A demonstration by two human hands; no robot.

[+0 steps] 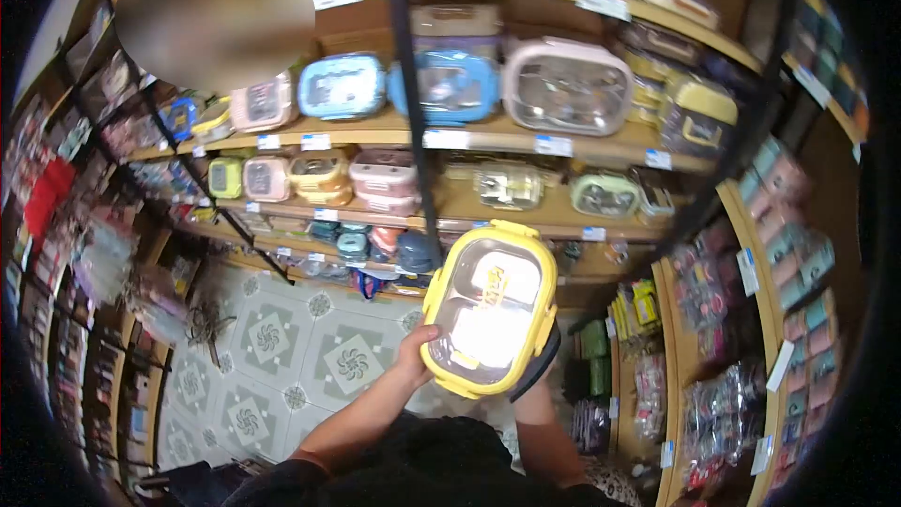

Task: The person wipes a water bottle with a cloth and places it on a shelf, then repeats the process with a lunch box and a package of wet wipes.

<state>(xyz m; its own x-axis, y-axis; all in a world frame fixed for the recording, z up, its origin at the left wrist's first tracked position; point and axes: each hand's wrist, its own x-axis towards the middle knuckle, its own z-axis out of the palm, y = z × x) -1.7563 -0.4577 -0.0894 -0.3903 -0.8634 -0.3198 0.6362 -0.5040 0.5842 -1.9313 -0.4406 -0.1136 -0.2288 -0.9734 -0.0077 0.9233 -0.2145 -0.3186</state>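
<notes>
I hold a yellow lunch box (490, 308) with a clear lid and a steel inside, tilted up in front of the shelves. My left hand (415, 354) grips its lower left edge, thumb on the rim. My right hand (535, 385) is mostly hidden behind the box's lower right side, where a dark strap or edge shows; only the wrist and forearm are visible.
Wooden shelves (488, 139) carry pink, blue, grey and yellow lunch boxes with price tags. A black upright post (404, 94) runs down in front of them. Racks of packaged goods (751, 319) stand at the right. A person's blurred head (216, 14) is at upper left. Patterned floor tiles (282, 347) lie below.
</notes>
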